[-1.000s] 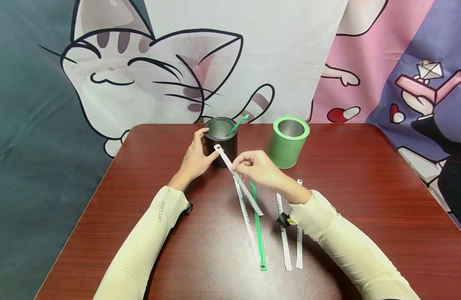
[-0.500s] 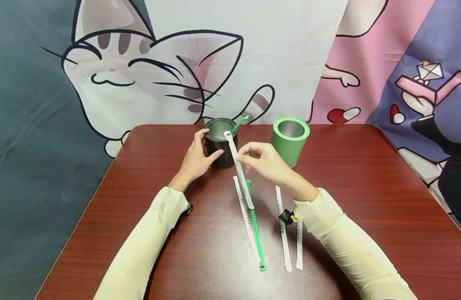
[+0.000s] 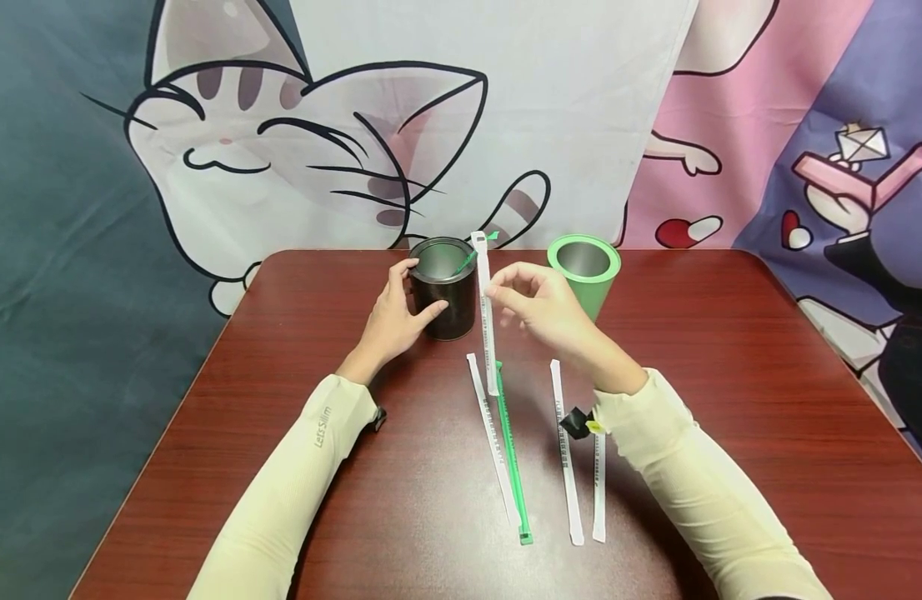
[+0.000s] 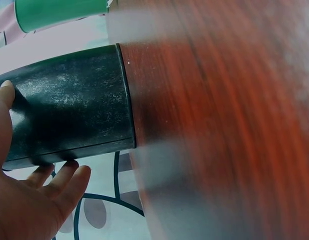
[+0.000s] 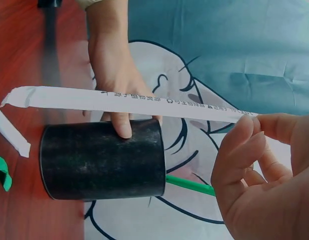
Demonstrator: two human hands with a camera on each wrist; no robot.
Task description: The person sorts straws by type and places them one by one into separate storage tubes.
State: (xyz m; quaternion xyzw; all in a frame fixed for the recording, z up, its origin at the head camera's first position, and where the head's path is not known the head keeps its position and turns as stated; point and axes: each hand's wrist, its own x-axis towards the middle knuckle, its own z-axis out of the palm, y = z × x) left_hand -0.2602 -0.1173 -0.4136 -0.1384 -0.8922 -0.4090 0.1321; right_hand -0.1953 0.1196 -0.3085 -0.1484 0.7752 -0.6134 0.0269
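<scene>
My left hand [image 3: 393, 315] holds a black can [image 3: 452, 310] near the table's far side, thumb on its front and fingers round its left side. Out of the can leans a green paper-wrapped straw [image 3: 465, 263]. A white paper-wrapped straw [image 3: 486, 321] is pinched between the thumb and fingertips of my right hand [image 3: 545, 307]. It stands nearly upright just right of the can, its top end above the rim level. Printed lettering shows along this white straw [image 5: 94, 100] in the right wrist view. The left wrist view shows the can's dark side [image 4: 69, 110] against the hand.
A green can [image 3: 590, 292] stands behind my right hand. On the reddish-brown table [image 3: 296, 333] lie a green wrapped straw [image 3: 513, 467] and white wrapped straws [image 3: 493, 442], one [image 3: 599, 492] partly under the right wrist. A cartoon-print cloth [image 3: 566, 100] hangs behind.
My right hand has moved up and slightly right with the white straw, which has swung from slanted to nearly upright. The left hand has stayed on the black can.
</scene>
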